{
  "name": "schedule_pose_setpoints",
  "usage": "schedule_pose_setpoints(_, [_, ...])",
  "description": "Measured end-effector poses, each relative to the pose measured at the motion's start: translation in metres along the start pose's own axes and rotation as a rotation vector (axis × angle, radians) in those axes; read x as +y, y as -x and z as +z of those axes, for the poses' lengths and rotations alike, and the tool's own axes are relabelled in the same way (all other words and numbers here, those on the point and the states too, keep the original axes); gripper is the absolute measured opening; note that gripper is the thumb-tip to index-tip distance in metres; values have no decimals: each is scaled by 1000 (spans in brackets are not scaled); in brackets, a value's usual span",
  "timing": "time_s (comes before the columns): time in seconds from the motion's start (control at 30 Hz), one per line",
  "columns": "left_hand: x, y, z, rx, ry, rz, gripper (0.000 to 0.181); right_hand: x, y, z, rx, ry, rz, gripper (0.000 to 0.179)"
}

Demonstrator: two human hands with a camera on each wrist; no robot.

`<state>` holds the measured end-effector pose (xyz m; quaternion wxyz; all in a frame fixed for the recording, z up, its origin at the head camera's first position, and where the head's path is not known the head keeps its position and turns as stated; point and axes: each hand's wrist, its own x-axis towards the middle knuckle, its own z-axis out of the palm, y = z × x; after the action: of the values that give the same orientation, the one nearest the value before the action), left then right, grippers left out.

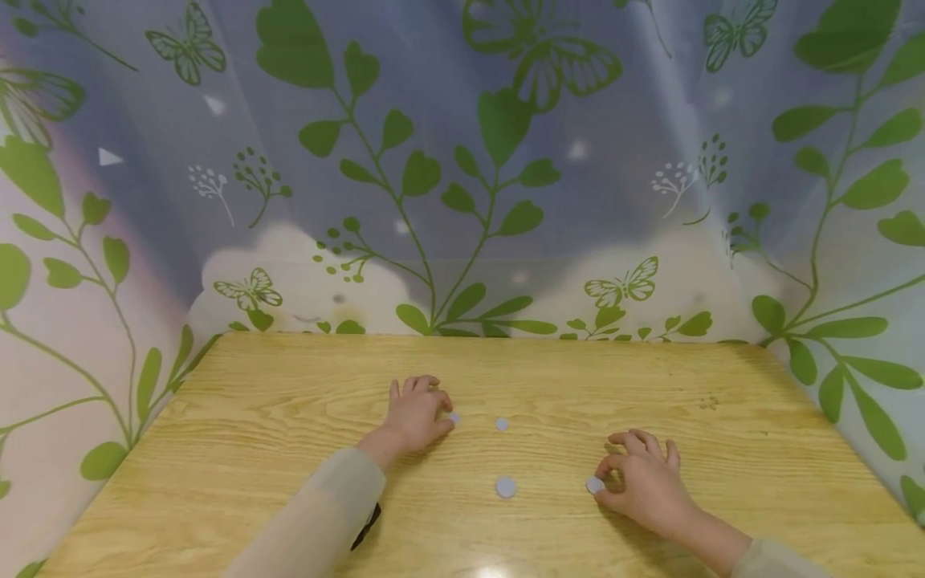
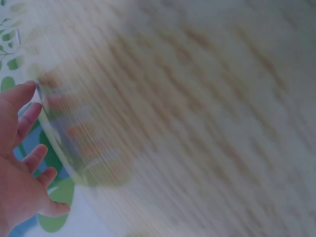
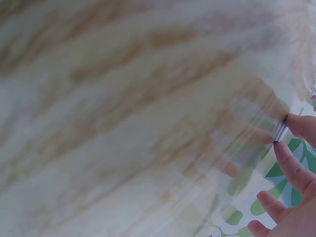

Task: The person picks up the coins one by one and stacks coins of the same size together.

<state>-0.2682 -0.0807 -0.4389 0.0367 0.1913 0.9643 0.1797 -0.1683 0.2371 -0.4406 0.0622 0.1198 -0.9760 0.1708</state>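
Observation:
Toward the back of the wooden table, my left hand (image 1: pixel 415 419) holds a small pale disc (image 1: pixel 454 417) between thumb and forefinger, the other fingers spread. In the left wrist view the left hand (image 2: pixel 22 163) is at the frame's edge, its thumb and forefinger tips at a thin sliver of the disc. Nearer the front, my right hand (image 1: pixel 646 486) pinches another pale disc (image 1: pixel 595 485) by its edges. That disc (image 3: pixel 280 131) shows edge-on at the fingertips of the right hand (image 3: pixel 291 192) in the right wrist view. Between the hands lie a smaller loose disc (image 1: pixel 502 424) and a larger one (image 1: pixel 506 487).
The wood-grain tabletop (image 1: pixel 289 385) is glossy and mirrors the hands in the wrist views. A curtain (image 1: pixel 448 233) printed with green leaves and butterflies hangs along the back and both sides. A black band (image 1: pixel 366 527) shows by the left sleeve.

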Motion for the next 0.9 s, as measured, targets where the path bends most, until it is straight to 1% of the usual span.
schedule_pose_setpoints(0.23, [2, -3, 5, 9, 1, 19, 14, 0, 1, 0, 3, 0, -1, 21])
schedule_pose_setpoints(0.4, [3, -2, 5, 17, -2, 23, 11, 0, 1, 0, 4, -3, -6, 22])
schedule_pose_setpoints(0.6, [2, 5, 5, 35, 9, 53, 10, -2, 1, -1, -3, -10, -6, 20])
schedule_pose_setpoints(0.9, [0, 17, 7, 37, 16, 73, 9, -1, 0, -1, 2, 2, -3, 20])
